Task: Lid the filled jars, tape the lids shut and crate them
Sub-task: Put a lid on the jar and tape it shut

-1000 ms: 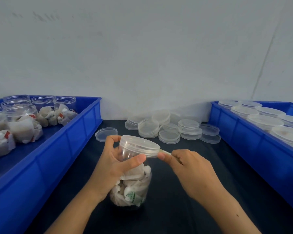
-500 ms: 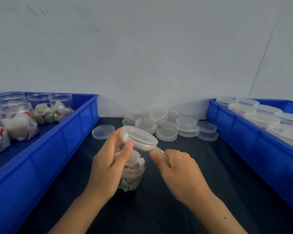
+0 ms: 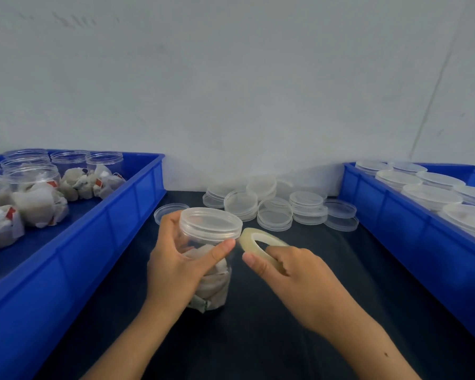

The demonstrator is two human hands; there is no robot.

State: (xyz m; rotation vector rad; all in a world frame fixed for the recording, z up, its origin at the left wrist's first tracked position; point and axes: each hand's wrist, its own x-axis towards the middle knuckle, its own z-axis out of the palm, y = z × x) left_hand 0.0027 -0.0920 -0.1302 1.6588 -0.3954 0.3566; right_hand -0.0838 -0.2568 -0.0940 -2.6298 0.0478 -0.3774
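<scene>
No legible writing or brand anywhere; packets show red and green print patches, too small to read.

Clear round plastic jar (image 3: 213, 281) stands upright on dark-covered bench (image 3: 258, 338), centre, w/ clear plastic screw lid (image 3: 210, 224) on top. Contents: white paper-wrapped packets, approx. lower half filled. Left hand (image 3: 176, 267) grips jar, fingers wrapped round far side, thumb pressed at lid's lower edge. Right hand (image 3: 291, 272) holds pale yellowish ring of clear tape (image 3: 258, 242), fingers curled round roll; roll's end is at lid rim, just beside left thumb. Contact btwn tape and lid cannot be told.

Left blue plastic crate (image 3: 107, 229): open clear jars (image 3: 30, 182), no lids, plus loose white packets (image 3: 88, 185) on crate floor. Right blue plastic crate (image 3: 395, 229): lidded clear jars (image 3: 431, 196) in rows. Heap of spare clear lids (image 3: 274, 212) on bench at back by wall, btwn crates.
</scene>
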